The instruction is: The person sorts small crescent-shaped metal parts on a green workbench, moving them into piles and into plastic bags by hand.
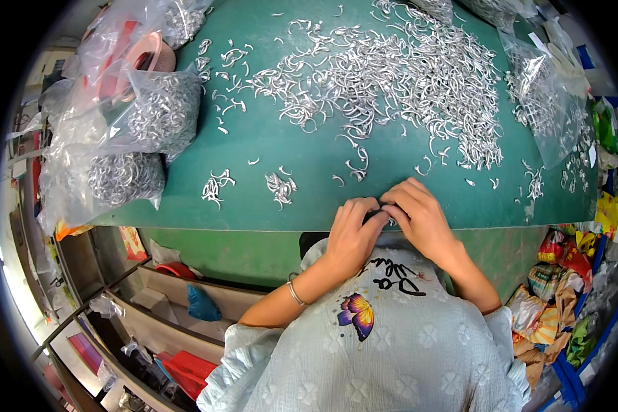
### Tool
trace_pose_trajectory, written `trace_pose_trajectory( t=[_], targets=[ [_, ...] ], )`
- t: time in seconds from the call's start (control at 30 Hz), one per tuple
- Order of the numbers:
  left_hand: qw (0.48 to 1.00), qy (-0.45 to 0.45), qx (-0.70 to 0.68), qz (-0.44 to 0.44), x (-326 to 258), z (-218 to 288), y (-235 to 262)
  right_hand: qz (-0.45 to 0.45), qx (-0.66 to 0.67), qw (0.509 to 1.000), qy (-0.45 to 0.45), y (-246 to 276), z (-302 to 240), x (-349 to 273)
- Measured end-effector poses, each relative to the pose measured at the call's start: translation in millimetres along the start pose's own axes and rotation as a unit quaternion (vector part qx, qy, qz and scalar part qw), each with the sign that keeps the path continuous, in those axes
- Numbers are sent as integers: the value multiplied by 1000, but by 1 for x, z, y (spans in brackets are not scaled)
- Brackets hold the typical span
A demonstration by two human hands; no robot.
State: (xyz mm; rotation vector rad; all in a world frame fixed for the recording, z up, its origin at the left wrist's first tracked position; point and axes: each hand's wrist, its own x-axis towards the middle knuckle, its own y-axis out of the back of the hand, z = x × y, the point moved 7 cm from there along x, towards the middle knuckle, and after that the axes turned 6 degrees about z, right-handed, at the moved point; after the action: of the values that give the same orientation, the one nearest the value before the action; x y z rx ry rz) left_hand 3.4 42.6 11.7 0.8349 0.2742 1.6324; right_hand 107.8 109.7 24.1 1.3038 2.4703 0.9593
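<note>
**Operator:** Small curved silver metal clip (pixel 390 220) location, please.

**Technician:** It sits at the near edge of the green work table (pixel 302 206), pinched between the 2 hands. Only a sliver shows between the fingertips, so its long axis cannot be told.

**Operator:** Grip state?

**Technician:** Left hand (pixel 351 230) is curled, fingertips closed against the clip from the left. Right hand (pixel 419 214) is curled over it from the right and slightly above, fingers narrow on the same piece. The 2 hands touch at the fingertips; neither is nearer than the other.

**Operator:** Stock on the table, near to far?

**Technician:** Just beyond the hands, to the left, 2 small clusters of loose silver clips (pixel 280 187) lie near the table edge. Farther out, 1 large heap of silver clips (pixel 405 82) spreads across the middle and far side, too many to count. At the left edge, at least 2 clear plastic bags of clips (pixel 159 113) stand stacked, touching each other. At the right edge, 1 clear bag of clips (pixel 544 103) lies against the heap.

**Operator:** Wrist items?

**Technician:** 1 thin silver bracelet (pixel 294 293) on the left wrist.
</note>
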Motion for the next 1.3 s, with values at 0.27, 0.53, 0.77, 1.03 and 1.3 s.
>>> trace_pose_trajectory(
  t=[0.27,0.53,0.77,1.03,1.3],
  targets=[
    [993,-104,16,-58,7,7,-16,203,-204,957,-34,50,20,9],
    [996,-68,-42,-35,14,8,-15,143,40,989,-18,17,17,26],
    [997,-57,-42,-39,13,7,-19,220,-307,904,-201,66,59,-19],
    [994,-85,-55,-39,12,14,-27,82,-27,996,-2,14,11,18],
    [989,-106,-83,-57,19,22,-36,295,-163,934,-118,105,59,-17]
  ],
)
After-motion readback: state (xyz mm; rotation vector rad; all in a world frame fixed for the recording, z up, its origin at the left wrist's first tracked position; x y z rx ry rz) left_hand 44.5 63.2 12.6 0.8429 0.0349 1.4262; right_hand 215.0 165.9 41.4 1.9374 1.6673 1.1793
